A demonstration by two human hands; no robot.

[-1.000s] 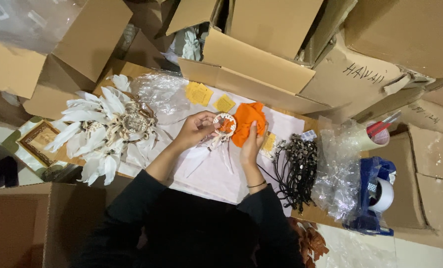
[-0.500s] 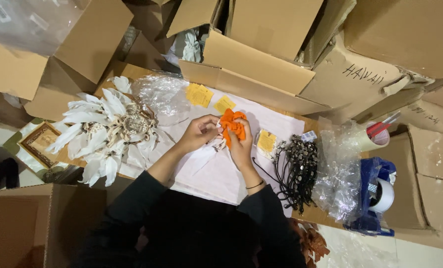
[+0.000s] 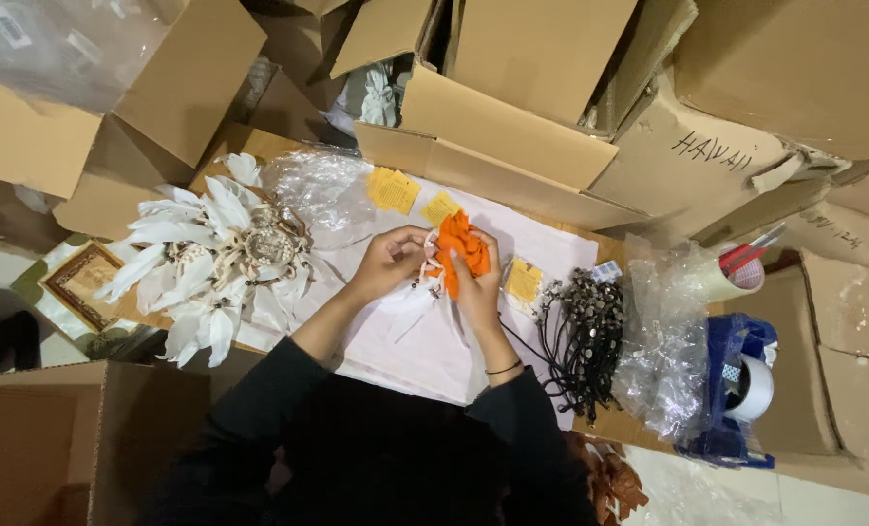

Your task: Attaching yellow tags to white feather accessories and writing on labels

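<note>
Both my hands meet over a white sheet (image 3: 542, 244) on the table. My left hand (image 3: 391, 261) pinches the rim of a small white feathered hoop ornament (image 3: 423, 292), whose white feathers trail toward me. My right hand (image 3: 478, 287) presses a crumpled orange cloth (image 3: 459, 248) against that ornament. Both sleeves are black, and a thin band circles my right wrist.
A pile of white feather ornaments (image 3: 210, 258) lies at left beside a clear plastic bag (image 3: 327, 190). Yellow paper tags (image 3: 393, 188) lie on the sheet. Dark beaded cords (image 3: 585, 331), crumpled plastic (image 3: 663, 341) and a blue tape dispenser (image 3: 736, 390) sit at right. Cardboard boxes (image 3: 512, 127) ring the table.
The orange cloth has been bunched tighter and shifted left over the ornament. My right hand has closed in against my left.
</note>
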